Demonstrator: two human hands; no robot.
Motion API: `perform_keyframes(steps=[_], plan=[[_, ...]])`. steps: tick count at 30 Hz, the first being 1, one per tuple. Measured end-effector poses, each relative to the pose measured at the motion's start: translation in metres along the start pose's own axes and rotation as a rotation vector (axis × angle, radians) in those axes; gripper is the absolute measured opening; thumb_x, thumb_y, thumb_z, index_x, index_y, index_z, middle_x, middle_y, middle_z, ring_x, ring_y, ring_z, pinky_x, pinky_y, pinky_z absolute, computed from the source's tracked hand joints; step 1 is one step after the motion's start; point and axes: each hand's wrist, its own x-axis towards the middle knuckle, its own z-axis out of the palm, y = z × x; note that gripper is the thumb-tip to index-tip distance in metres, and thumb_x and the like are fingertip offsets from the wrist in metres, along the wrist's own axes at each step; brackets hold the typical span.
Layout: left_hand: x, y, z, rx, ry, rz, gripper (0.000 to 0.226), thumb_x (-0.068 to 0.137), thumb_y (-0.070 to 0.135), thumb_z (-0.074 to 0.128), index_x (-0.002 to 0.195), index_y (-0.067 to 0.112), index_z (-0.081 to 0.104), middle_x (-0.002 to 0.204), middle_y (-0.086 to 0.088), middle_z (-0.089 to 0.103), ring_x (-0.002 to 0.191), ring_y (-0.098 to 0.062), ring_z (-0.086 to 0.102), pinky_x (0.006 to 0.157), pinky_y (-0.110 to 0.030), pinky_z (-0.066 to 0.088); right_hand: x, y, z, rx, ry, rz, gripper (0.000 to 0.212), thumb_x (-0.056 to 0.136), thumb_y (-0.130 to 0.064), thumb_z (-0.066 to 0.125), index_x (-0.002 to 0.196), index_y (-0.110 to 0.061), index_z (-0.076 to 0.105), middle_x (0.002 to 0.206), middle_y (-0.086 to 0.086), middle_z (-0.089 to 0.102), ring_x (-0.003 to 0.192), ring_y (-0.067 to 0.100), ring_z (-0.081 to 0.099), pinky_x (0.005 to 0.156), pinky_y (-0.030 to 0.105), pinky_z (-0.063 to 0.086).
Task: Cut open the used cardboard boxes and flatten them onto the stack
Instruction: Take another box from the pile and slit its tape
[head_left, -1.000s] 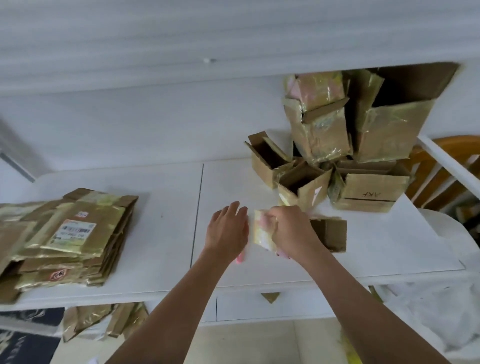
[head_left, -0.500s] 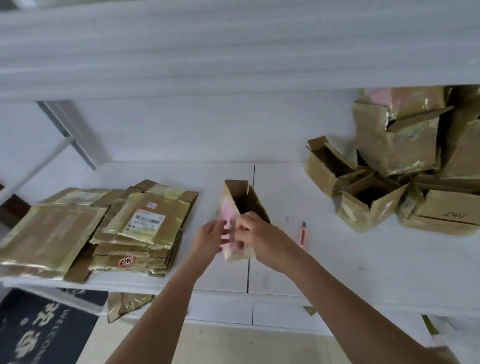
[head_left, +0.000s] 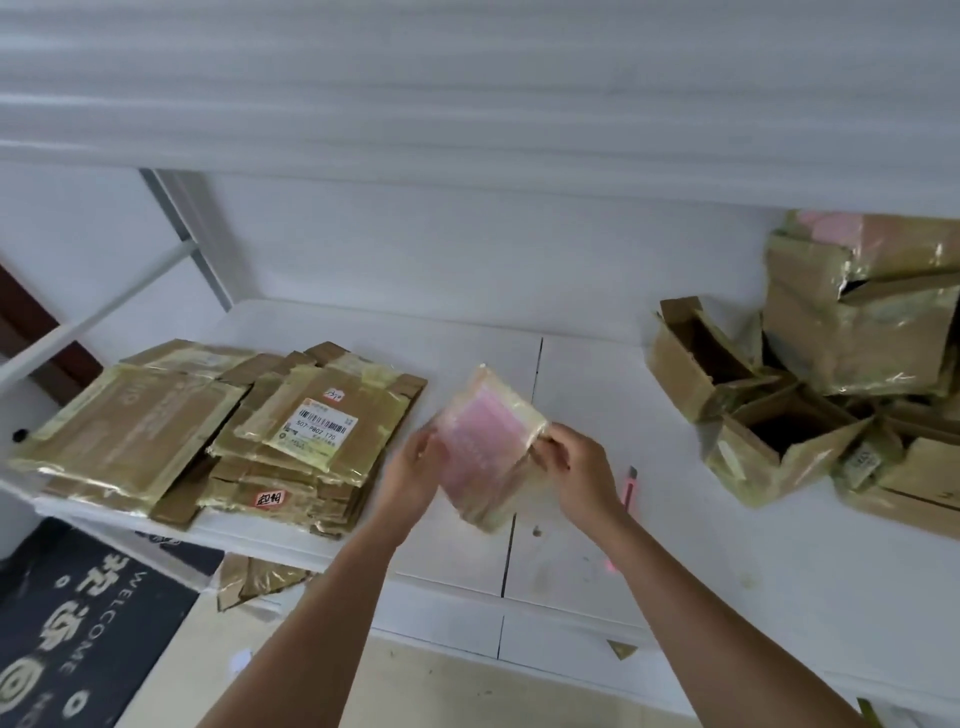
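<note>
Held box: a small cardboard box (head_left: 488, 452), pressed nearly flat, is being held in the air above the white table (head_left: 727, 545), between the flattened stack and the unopened boxes. Its upper face is carrying a pink label under glossy, wrinkled yellowish tape; the lower edge is showing bare brown board.
Left hand: the left hand (head_left: 415, 470) is gripping the left edge of the box, fingers curled round it.
Right hand: the right hand (head_left: 576, 473) is pinching the right edge of the box between thumb and fingers.
Flattened stack: the stack (head_left: 291, 457) is lying on the left part of the table, made of flat rectangular cardboard sheets with shiny taped faces. Sheet count cannot be told. The top sheet is bearing one white barcode label; one small white tag with red writing is showing on a lower sheet.
Second pile: a broader flat cardboard piece (head_left: 130, 426) is lying just beside the stack on its left, overlapping it.
Unflattened boxes: a heap of boxes (head_left: 810, 384) is sitting at the right of the table, well apart from the hands. At least five are showing, brown, creased, partly wrapped in glossy tape; two are standing with open tops.
Cutter: one slim pink utility knife (head_left: 629, 491) is lying on the table just beside the right wrist.
Floor: one dark mat (head_left: 78, 623) with pale lettering is lying below left; one cardboard scrap (head_left: 254, 577) is lying under the table edge.
</note>
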Motion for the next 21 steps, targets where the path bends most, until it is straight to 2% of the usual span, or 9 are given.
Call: perform_keyframes(steps=[3, 6, 8, 10, 12, 14, 16, 18, 21], plan=[[0.004, 0.011, -0.003, 0.048, 0.13, -0.02, 0.036, 0.104, 0.034, 0.04, 0.136, 0.024, 0.054, 0.129, -0.001, 0.054, 0.12, -0.017, 0.051, 0.099, -0.03, 0.038, 0.002, 0.008, -0.011, 0.368, 0.122, 0.33, 0.028, 0.101, -0.012, 0.052, 0.073, -0.019, 0.053, 0.071, -0.005, 0.056, 0.071, 0.016, 0.053, 0.064, 0.018, 0.045], [-0.001, 0.027, 0.01, -0.125, 0.016, 0.024, 0.033, 0.102, 0.04, 0.042, 0.133, 0.032, 0.053, 0.134, 0.003, 0.054, 0.11, 0.004, 0.053, 0.092, -0.013, 0.037, 0.003, 0.017, -0.018, 0.863, -0.018, 0.764, 0.021, 0.103, -0.01, 0.048, 0.09, -0.025, 0.055, 0.095, 0.003, 0.068, 0.083, 0.024, 0.066, 0.072, 0.057, 0.056], [-0.002, 0.036, 0.024, -0.05, -0.025, 0.044, 0.039, 0.1, 0.043, 0.047, 0.135, 0.028, 0.054, 0.146, 0.0, 0.044, 0.124, -0.004, 0.048, 0.102, -0.016, 0.035, 0.002, 0.023, -0.018, 0.904, -0.146, 0.881, 0.019, 0.104, -0.005, 0.043, 0.098, -0.024, 0.046, 0.103, 0.009, 0.064, 0.084, 0.028, 0.065, 0.063, 0.061, 0.054], [-0.003, 0.041, 0.038, 0.012, -0.049, 0.061, 0.044, 0.096, 0.036, 0.057, 0.138, 0.022, 0.053, 0.152, 0.003, 0.029, 0.124, -0.011, 0.048, 0.096, -0.015, 0.04, 0.0, 0.031, -0.016, 0.769, -0.219, 0.889, 0.015, 0.102, -0.005, 0.045, 0.104, -0.02, 0.042, 0.107, 0.012, 0.063, 0.086, 0.03, 0.067, 0.059, 0.056, 0.057], [-0.001, 0.042, 0.051, 0.105, -0.082, 0.092, 0.05, 0.091, 0.033, 0.067, 0.138, 0.023, 0.053, 0.156, 0.002, 0.021, 0.123, -0.019, 0.052, 0.101, -0.028, 0.045, -0.002, 0.041, -0.02, 0.503, -0.224, 0.82, 0.008, 0.098, -0.008, 0.05, 0.098, -0.016, 0.048, 0.101, 0.013, 0.065, 0.082, 0.029, 0.069, 0.066, 0.051, 0.06], [0.0, 0.038, 0.065, 0.255, -0.124, 0.124, 0.053, 0.086, 0.034, 0.073, 0.136, 0.028, 0.054, 0.158, -0.002, 0.018, 0.121, -0.025, 0.053, 0.105, -0.038, 0.043, -0.002, 0.063, -0.031, -0.03, -0.249, 0.638, 0.011, 0.095, -0.009, 0.051, 0.099, -0.012, 0.06, 0.104, 0.014, 0.064, 0.092, 0.03, 0.067, 0.084, 0.045, 0.058], [0.0, 0.035, 0.079, 0.32, -0.179, 0.159, 0.057, 0.082, 0.037, 0.076, 0.134, 0.033, 0.054, 0.161, 0.001, 0.013, 0.131, -0.022, 0.045, 0.107, -0.036, 0.041, -0.003, 0.085, -0.048, -0.553, -0.259, 0.462, 0.033, 0.095, -0.012, 0.049, 0.125, -0.019, 0.06, 0.124, 0.008, 0.056, 0.113, 0.025, 0.059, 0.089, 0.034, 0.05], [0.001, 0.034, 0.091, 0.282, -0.204, 0.167, 0.059, 0.081, 0.038, 0.077, 0.135, 0.034, 0.054, 0.163, 0.005, 0.008, 0.144, -0.016, 0.027, 0.111, -0.035, 0.037, -0.006, 0.106, -0.061, -0.764, -0.331, 0.325, 0.043, 0.098, -0.016, 0.048, 0.137, -0.03, 0.052, 0.131, 0.004, 0.047, 0.119, 0.02, 0.052, 0.089, 0.03, 0.049], [0.003, 0.039, 0.1, 0.267, -0.209, 0.153, 0.062, 0.08, 0.038, 0.079, 0.136, 0.034, 0.053, 0.163, 0.006, 0.005, 0.148, -0.011, 0.015, 0.114, -0.029, 0.032, -0.015, 0.13, -0.068, -0.887, -0.469, 0.097, 0.038, 0.099, -0.019, 0.048, 0.133, -0.033, 0.058, 0.138, -0.002, 0.048, 0.126, 0.015, 0.048, 0.086, 0.026, 0.047]])
